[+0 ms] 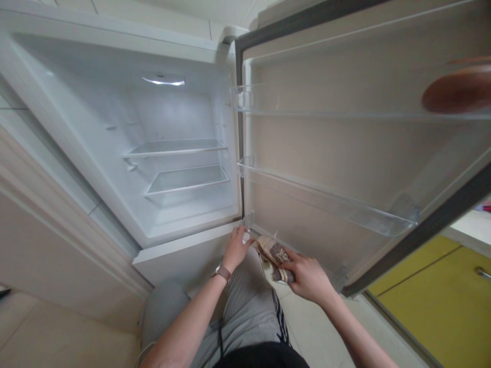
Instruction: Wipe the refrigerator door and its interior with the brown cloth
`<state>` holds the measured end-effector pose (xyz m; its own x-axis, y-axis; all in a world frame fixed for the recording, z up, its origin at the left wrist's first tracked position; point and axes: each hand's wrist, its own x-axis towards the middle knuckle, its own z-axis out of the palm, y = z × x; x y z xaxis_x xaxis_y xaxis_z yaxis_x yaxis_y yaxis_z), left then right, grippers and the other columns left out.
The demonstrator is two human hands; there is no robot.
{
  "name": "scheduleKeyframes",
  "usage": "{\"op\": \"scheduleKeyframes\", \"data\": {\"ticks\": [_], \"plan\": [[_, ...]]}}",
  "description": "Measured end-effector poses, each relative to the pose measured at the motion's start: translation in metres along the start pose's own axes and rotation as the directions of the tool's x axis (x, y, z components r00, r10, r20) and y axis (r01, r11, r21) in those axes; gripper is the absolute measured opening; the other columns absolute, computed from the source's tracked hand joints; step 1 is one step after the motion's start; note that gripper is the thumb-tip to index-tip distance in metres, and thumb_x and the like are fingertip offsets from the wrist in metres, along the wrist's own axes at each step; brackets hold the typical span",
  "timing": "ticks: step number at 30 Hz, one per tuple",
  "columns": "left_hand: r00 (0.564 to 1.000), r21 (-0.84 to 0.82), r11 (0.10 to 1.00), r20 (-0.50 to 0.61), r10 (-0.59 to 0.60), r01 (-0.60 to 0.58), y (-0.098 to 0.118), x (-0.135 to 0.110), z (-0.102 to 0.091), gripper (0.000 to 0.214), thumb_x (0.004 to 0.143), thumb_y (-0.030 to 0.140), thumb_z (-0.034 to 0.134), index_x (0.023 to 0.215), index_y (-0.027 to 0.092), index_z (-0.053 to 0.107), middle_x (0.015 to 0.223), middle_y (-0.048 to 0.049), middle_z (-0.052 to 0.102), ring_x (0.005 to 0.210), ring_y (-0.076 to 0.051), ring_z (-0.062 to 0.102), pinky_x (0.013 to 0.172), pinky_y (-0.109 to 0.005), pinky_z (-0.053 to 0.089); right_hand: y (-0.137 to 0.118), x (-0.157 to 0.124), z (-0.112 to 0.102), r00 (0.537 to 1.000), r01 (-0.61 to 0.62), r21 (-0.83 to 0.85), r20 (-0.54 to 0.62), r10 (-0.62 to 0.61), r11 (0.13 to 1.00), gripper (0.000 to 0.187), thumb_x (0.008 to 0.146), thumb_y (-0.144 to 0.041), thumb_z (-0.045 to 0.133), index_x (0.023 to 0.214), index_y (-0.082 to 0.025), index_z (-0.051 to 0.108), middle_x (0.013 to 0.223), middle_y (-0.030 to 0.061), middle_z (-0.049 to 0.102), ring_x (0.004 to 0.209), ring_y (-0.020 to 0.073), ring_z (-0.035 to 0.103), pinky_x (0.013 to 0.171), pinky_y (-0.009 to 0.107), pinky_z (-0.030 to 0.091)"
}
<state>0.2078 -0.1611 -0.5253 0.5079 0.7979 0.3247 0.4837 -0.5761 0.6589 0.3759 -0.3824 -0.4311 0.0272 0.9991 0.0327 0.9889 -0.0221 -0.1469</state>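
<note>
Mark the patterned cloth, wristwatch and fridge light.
Patterned cloth (276,252): head view, on its brown patterned part.
Wristwatch (223,273): head view, on the brown strap.
Fridge light (164,81): head view, on its lit middle.

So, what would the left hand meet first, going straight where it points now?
The left hand would probably meet the lowest clear plastic door shelf; depth is unclear, contact is possible.

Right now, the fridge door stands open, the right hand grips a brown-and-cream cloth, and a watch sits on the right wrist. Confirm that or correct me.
Not quite: the watch sits on the left wrist, as the head view shows. The fridge door does stand open, and the right hand grips the brown-and-cream cloth.
</note>
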Motion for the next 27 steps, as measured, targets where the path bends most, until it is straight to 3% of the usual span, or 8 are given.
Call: {"op": "scheduleKeyframes", "data": {"ticks": [7, 18, 27], "plan": [[1.000, 0.020, 1.000, 0.008, -0.013, 0.013, 0.0016, -0.0008, -0.0011, 0.031, 0.100, 0.035, 0.063, 0.128, 0.023, 0.056, 0.135, -0.0111, 0.055, 0.115, -0.029, 0.066, 0.096, -0.041, 0.054, 0.0003, 0.0000, 0.0007, 1.000, -0.001, -0.013, 0.007, 0.001, 1.000, 0.040, 0.083, -0.020, 0.060, 0.116, -0.031, 0.080, 0.155, 0.0027, 0.056, 0.111, 0.0241, 0.068, 0.086, 0.028, 0.050], [1.000, -0.003, 1.000, -0.014, 0.024, -0.024, -0.0043, 0.0014, 0.0032, 0.032, 0.099, 0.033, 0.065, 0.128, 0.022, 0.057, 0.134, -0.0107, 0.055, 0.122, -0.029, 0.063, 0.106, -0.043, 0.051, 0.0017, 0.0007, 0.0011, 0.999, 0.014, 0.025, -0.035, -0.013, 1.000, 0.040, 0.081, -0.021, 0.058, 0.111, -0.037, 0.080, 0.148, -0.0031, 0.062, 0.105, 0.0231, 0.070, 0.081, 0.029, 0.049], [1.000, -0.031, 0.999, -0.006, 0.015, -0.015, -0.0035, 0.0014, 0.0026, 0.031, 0.099, 0.032, 0.065, 0.127, 0.023, 0.057, 0.135, -0.0113, 0.055, 0.118, -0.029, 0.065, 0.102, -0.042, 0.053, 0.0022, 0.0009, 0.0022, 0.999, 0.014, 0.036, -0.049, -0.012, 0.999, 0.042, 0.079, -0.019, 0.058, 0.111, -0.036, 0.080, 0.150, -0.0017, 0.061, 0.105, 0.0243, 0.070, 0.080, 0.029, 0.049]]}}
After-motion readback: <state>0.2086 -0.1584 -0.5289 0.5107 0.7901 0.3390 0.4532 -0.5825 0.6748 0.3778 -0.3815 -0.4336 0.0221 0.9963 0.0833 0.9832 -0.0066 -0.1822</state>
